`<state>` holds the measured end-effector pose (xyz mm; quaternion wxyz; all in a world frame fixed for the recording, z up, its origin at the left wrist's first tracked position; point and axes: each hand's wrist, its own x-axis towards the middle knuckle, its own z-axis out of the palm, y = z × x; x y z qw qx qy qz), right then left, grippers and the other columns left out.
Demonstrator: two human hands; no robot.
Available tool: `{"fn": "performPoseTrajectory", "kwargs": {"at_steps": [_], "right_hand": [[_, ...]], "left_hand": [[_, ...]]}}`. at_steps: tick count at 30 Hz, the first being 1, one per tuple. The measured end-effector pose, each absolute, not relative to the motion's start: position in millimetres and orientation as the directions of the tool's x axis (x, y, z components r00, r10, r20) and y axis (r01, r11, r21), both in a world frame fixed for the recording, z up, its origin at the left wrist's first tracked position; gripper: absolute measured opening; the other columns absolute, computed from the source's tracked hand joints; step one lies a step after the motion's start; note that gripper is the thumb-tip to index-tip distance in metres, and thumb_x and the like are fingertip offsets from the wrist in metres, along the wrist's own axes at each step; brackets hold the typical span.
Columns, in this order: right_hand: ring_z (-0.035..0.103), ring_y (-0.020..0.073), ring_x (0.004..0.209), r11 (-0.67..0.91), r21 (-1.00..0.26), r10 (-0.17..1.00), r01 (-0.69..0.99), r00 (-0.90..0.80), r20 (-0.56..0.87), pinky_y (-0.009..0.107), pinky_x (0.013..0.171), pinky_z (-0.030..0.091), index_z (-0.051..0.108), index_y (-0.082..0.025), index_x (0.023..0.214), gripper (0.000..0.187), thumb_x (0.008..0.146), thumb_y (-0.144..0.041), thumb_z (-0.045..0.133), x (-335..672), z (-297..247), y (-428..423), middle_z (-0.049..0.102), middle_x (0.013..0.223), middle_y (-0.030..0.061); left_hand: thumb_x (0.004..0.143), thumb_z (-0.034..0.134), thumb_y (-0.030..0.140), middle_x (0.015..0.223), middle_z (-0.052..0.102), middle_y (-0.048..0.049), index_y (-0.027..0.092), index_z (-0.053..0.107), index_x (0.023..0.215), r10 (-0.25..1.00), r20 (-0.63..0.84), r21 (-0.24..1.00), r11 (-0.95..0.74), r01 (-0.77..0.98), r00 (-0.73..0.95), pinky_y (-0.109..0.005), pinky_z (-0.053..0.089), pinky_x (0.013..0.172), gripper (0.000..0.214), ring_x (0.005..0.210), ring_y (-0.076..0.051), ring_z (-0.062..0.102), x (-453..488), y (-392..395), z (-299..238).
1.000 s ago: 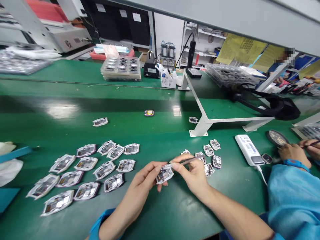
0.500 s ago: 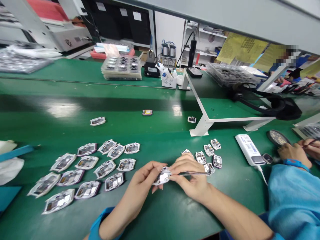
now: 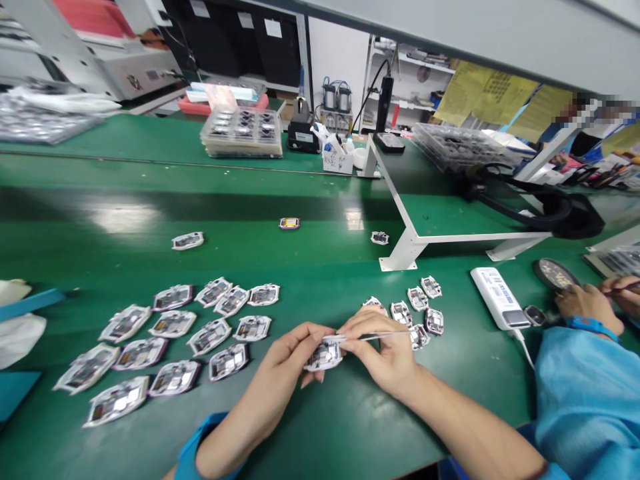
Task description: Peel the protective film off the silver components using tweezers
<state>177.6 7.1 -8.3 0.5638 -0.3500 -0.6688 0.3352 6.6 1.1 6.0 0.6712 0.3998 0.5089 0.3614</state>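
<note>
My left hand point(image 3: 295, 353) grips a small open watch case point(image 3: 324, 355) by its left side, thumb on top and fingers beneath. Electronic parts show inside it. Slim metal tweezers point(image 3: 383, 335) are pinched in my right hand point(image 3: 380, 340), their tips at the upper right edge of the case; the exact contact point is hidden by fingers. Several similar open watch cases point(image 3: 173, 324) lie in loose rows left of my hands. A smaller group of watch cases point(image 3: 417, 299) lies to the right, partly behind my right hand.
On the far strip sit a white watch case point(image 3: 187, 241), one with a yellow part point(image 3: 289, 223) and a dark one point(image 3: 380, 237). A raised shelf point(image 3: 450, 220) stands at right. Beyond a white power bank point(image 3: 499, 299) are a co-worker's hands point(image 3: 590, 307) and blue sleeve.
The three watch cases on the far strip have shifted slightly left. The tweezers' rear end has risen a little and my right fingers have moved slightly; my left hand holds nearly still.
</note>
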Motion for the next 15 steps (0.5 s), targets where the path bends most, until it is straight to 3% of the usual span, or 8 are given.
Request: {"fn": "performPoseTrajectory", "kwargs": {"at_steps": [6,15], "right_hand": [[0.074,0.0203,0.08,0.365,-0.93,0.929,0.052,-0.085,0.36,0.035,0.074,0.059,0.071,-0.022,0.087,0.001,0.087,-0.022,0.07,177.2,-9.8,5.0,0.076,0.085,0.0056],[0.074,0.019,0.083,0.42,-0.895,0.902,0.148,-0.181,0.393,0.033,0.078,0.058,0.071,-0.02,0.087,0.002,0.087,-0.019,0.07,180.0,-1.7,5.0,0.077,0.086,0.0067]], "left_hand": [[0.082,0.062,0.053,0.057,0.056,0.0031,0.016,0.068,0.087,0.895,-0.378,0.918,0.396,-0.03,0.239,-0.022,0.033,0.048,0.038,0.053,-0.012,0.046,5.0,-0.5,3.6],[0.075,0.065,0.057,0.063,0.054,0.0049,0.018,0.065,0.083,0.875,-0.422,0.905,0.421,0.059,0.238,-0.022,0.035,0.052,0.04,0.055,-0.012,0.047,6.2,3.3,1.7]]}}
